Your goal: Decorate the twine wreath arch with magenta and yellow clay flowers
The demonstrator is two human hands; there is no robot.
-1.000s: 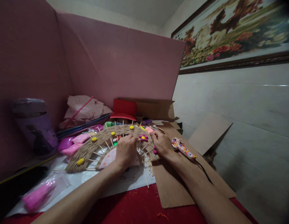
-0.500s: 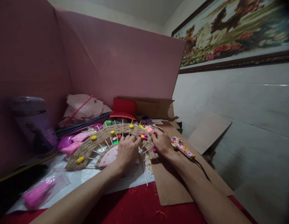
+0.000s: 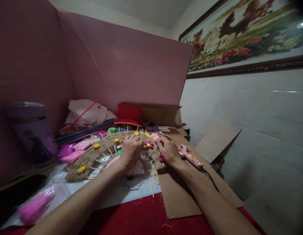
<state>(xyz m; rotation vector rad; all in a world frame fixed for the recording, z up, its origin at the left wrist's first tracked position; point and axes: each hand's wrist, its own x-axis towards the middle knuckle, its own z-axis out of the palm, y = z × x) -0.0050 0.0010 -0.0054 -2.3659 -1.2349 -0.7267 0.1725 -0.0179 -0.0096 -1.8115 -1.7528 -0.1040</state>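
Note:
A fan-shaped arch of woven twine on thin sticks (image 3: pixel 106 142) lies in front of me, dotted with yellow clay ovals (image 3: pixel 81 169). A magenta clay flower with a yellow centre (image 3: pixel 148 145) sits on its right part, and more magenta petals (image 3: pixel 161 158) show lower down. My left hand (image 3: pixel 132 150) rests over the arch just left of the flower, its fingers curled and closed; what lies in them is hidden. At the arch's right edge, my right hand (image 3: pixel 168 150) is closed on the rim, its fingertips right of the flower. Pale dotted cloth (image 3: pixel 139 169) covers the inner section.
A patterned glue gun (image 3: pixel 190 156) with a black cord lies on brown cardboard (image 3: pixel 180 195) at right. Pink clay bags (image 3: pixel 36 205) and a purple cup (image 3: pixel 34 130) stand or lie at left. Loose sticks (image 3: pixel 151 184) project near the red tabletop (image 3: pixel 131 215).
My left hand has moved up and slightly left, from the inner opening onto the twine band. My right hand stays at the right edge. The whole view has shifted slightly.

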